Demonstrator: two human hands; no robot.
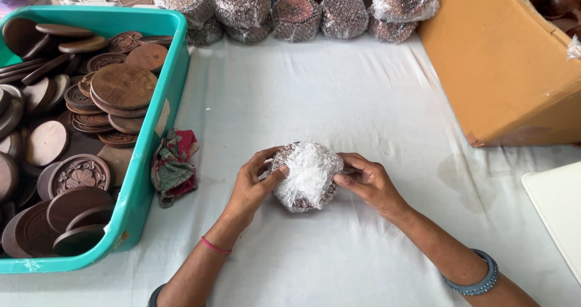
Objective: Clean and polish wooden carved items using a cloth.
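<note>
A round brown wooden piece wrapped in clear bubble wrap (305, 175) rests on the white cloth-covered table (339, 101). My left hand (253, 183) grips its left side, thumb pressed on the gathered plastic on top. My right hand (367, 183) holds its right side, fingers curled against the wrap. Both wrists rest low over the cloth.
A teal plastic crate (145, 180) at the left holds several round carved wooden discs (124, 86). A crumpled red and green cloth (174, 165) lies beside it. Several bubble-wrapped bundles (295, 16) line the far edge. A cardboard box (502, 59) stands at the right, a white tray (560, 207) below it.
</note>
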